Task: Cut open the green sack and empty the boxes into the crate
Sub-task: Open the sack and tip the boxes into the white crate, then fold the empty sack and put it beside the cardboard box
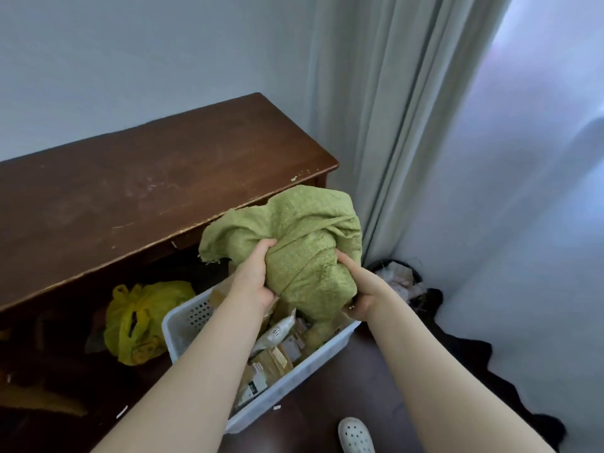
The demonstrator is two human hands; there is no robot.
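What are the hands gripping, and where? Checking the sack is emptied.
Both hands, left and right, clutch the green sack by its bunched lower sides.

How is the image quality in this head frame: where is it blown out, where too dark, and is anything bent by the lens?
Head view: daylight through the pale grey curtain washes out the right side; under the dark wooden table detail is lost in shadow; the table edge bows from wide-angle distortion; both hands, left and right, the woven green sack and the white perforated plastic crate are evenly lit, slightly soft.

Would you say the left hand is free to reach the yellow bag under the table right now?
Probably not: the left hand grips the green sack over the crate; the yellow bag lies unobstructed.
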